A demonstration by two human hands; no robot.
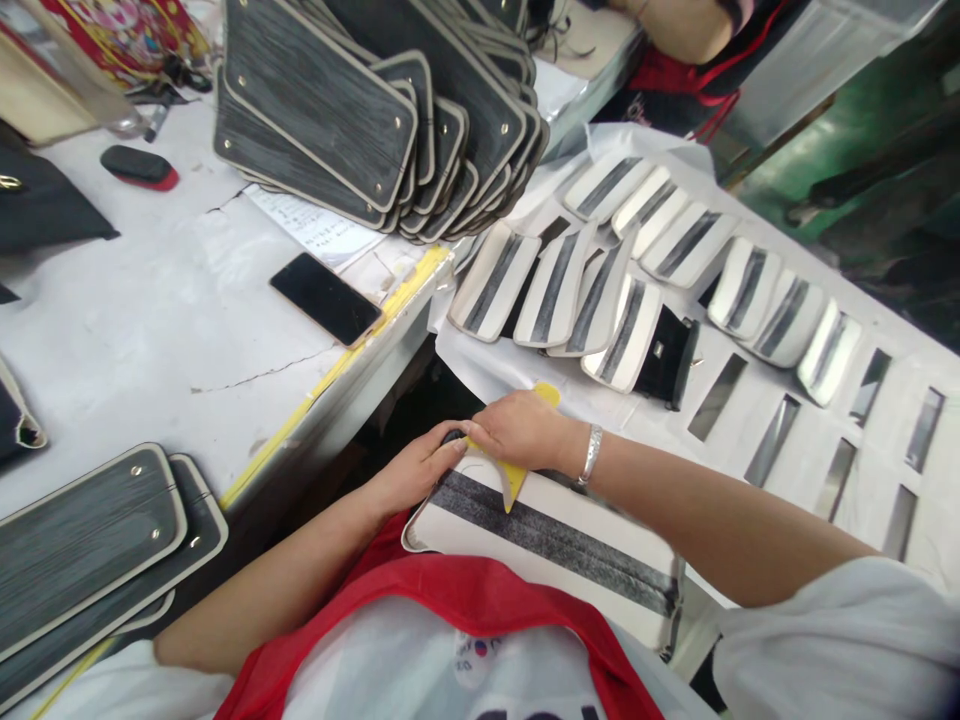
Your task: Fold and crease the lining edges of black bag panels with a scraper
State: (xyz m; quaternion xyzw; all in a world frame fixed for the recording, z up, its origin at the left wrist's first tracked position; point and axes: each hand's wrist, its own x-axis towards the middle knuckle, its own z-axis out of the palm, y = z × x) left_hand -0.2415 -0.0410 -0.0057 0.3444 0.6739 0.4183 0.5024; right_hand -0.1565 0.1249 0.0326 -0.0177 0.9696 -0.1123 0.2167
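Yellow pointed piece [514, 480]: one, clasped by the right hand [529, 430]; left hand [411, 470] grips one striped case [559, 537]; one phone [326, 297] nearby.

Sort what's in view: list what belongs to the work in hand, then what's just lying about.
Likely part of the work:
- white striped piece beneath the right hand
- yellow piece in that hand
- similar striped pieces laid out beyond

Apparently just lying about:
- phone
- black-and-red object
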